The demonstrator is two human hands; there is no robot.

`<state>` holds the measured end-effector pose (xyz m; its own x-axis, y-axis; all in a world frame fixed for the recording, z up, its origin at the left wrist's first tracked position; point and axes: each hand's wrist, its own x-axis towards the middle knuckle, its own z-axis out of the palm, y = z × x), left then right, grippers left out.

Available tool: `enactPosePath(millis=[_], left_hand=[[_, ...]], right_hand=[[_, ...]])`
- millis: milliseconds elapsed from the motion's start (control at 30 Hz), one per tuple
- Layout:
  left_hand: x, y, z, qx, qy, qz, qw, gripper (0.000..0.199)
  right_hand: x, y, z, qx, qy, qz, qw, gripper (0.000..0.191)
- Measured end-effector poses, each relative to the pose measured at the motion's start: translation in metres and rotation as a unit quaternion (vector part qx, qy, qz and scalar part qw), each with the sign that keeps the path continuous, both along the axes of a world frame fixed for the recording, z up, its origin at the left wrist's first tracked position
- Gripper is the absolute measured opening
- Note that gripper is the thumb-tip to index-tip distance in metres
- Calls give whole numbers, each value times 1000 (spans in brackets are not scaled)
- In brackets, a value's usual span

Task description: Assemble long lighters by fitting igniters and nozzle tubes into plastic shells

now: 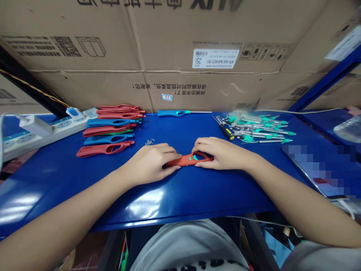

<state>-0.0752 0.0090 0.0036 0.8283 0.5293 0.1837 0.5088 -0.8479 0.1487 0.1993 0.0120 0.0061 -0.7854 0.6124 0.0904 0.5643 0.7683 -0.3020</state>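
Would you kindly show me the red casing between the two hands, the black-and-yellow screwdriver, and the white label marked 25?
Red casing point(185, 161), head view: middle of its body.
Screwdriver point(226, 131), head view: its grip.
White label point(216, 58), head view: its printed middle.

Between the left hand point(150, 162) and the right hand point(222, 154) is one casing point(184, 161). To the left on the table point(225, 195) are other casings point(103, 131), then the power strip point(63, 128). Behind the hands lies the lighter point(170, 113). To the right are the screwdriver point(226, 132) and the rods point(258, 135). The carton point(166, 49) stands behind.
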Motion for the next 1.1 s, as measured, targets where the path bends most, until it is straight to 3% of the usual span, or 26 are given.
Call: enactPosePath(millis=[667,900,1100], left_hand=[[0,-1,0,13,1,5,1000,18],[2,-3,0,10,8,12,1000,17],[3,-3,-2,14,9,15,1000,17]], right_hand=[[0,0,-3,8,15,-8,1000,31],[-4,-1,-4,-28,36,-22,999,30],[-6,-1,-4,-1,18,-32,999,33]])
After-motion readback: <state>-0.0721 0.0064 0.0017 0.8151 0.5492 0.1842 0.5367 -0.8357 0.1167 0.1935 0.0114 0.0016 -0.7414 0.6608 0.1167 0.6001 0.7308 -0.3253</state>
